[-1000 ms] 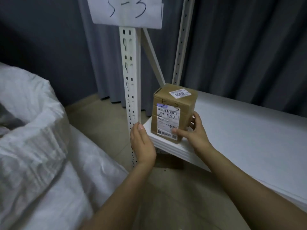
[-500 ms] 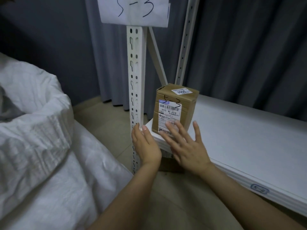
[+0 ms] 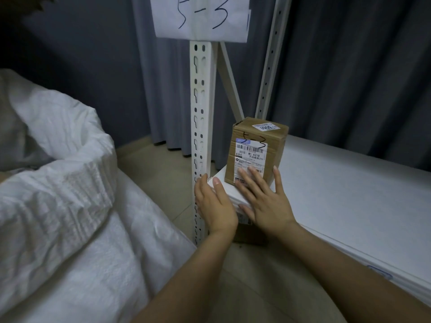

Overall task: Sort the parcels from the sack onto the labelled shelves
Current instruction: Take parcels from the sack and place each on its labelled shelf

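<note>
1 brown parcel, white label, "5-3"

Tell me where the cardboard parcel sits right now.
The cardboard parcel stands upright on the white shelf's left front corner, beside the perforated post, right hand open against its label.

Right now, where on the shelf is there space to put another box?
The white shelf is bare to the right of the cardboard box, all the way back to the grey curtain. The left corner is crowded: box, upright post, left hand and right hand.
</note>
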